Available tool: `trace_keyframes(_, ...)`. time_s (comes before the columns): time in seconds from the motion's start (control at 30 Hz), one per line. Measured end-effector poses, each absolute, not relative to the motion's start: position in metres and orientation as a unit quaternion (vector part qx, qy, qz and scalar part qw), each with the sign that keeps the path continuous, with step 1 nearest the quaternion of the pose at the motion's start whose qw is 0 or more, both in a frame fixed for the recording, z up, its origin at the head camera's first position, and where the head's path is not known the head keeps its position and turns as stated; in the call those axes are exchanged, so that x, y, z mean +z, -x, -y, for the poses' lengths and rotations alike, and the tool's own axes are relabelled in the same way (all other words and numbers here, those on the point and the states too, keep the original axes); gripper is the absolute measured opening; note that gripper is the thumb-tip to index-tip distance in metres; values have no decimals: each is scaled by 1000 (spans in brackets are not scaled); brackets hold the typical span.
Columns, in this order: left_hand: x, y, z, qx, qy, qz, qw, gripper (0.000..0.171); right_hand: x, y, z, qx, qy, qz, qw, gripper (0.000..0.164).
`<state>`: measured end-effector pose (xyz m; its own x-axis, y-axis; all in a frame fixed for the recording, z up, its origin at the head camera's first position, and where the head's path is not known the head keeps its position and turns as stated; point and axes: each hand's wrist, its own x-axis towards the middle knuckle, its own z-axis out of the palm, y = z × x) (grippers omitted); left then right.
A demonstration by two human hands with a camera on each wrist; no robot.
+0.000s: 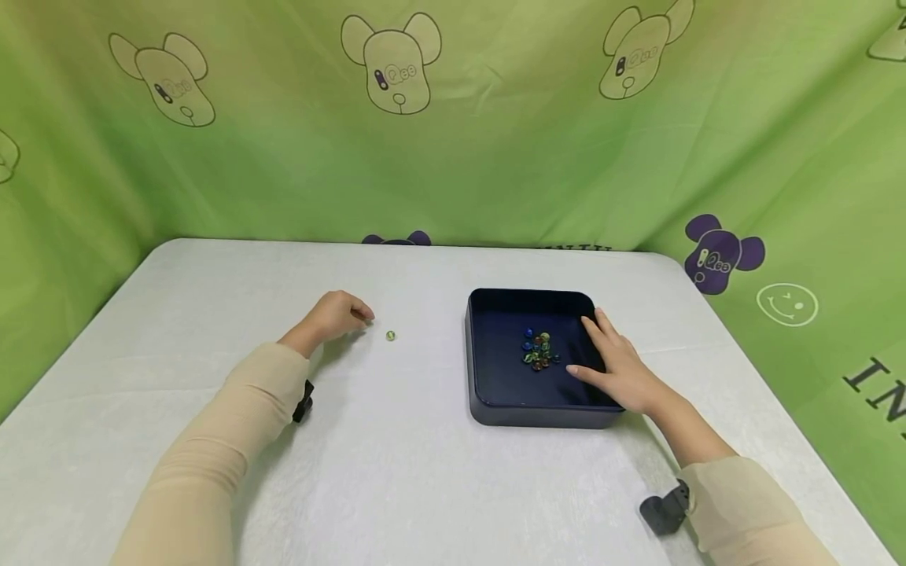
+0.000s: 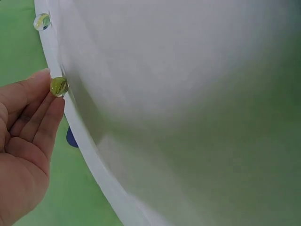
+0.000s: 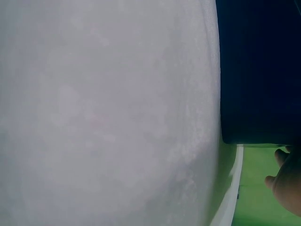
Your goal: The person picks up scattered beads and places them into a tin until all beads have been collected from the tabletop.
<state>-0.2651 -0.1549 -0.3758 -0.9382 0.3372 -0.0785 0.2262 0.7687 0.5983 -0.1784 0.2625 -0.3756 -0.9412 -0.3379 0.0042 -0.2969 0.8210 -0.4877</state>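
My left hand (image 1: 334, 316) is low over the left part of the white table. In the left wrist view its thumb and fingertips pinch an olive-green glass marble (image 2: 59, 86), hidden in the head view. A second marble (image 1: 391, 336), clear with yellow-green streaks, lies on the cloth just beyond those fingertips. On the right stands a dark navy square tray (image 1: 541, 417) holding a cluster of blue, green and amber marbles (image 1: 541, 352). My right hand (image 1: 623, 373) rests across the tray's right rim, its fingers spread and the thumb reaching over the inside.
A white cloth covers the table (image 1: 396, 479). Behind it and along the sides hangs a green curtain (image 1: 453, 173) with printed cartoon heads. Each wrist carries a small black device, such as the one (image 1: 665, 509) near the right sleeve.
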Motion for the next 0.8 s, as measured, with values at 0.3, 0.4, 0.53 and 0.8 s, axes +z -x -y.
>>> trace_keyframes(0.3, -378, 265, 152, 267, -154, -948, 72, 18, -376, 178, -263, -248, 166, -954, 41, 81)
trace_keyframes(0.4, -377, 264, 152, 259, -149, -952, 68, 17, -376, 178, -263, -248, 166, -953, 41, 81)
trace_keyframes(0.53, -377, 264, 152, 253, -145, -954, 65, 16, -376, 178, -263, -249, 166, -953, 40, 81)
trace_keyframes(0.8, -372, 258, 148, 302, -161, -938, 51, 15, -376, 178, -263, -251, 165, -953, 43, 81)
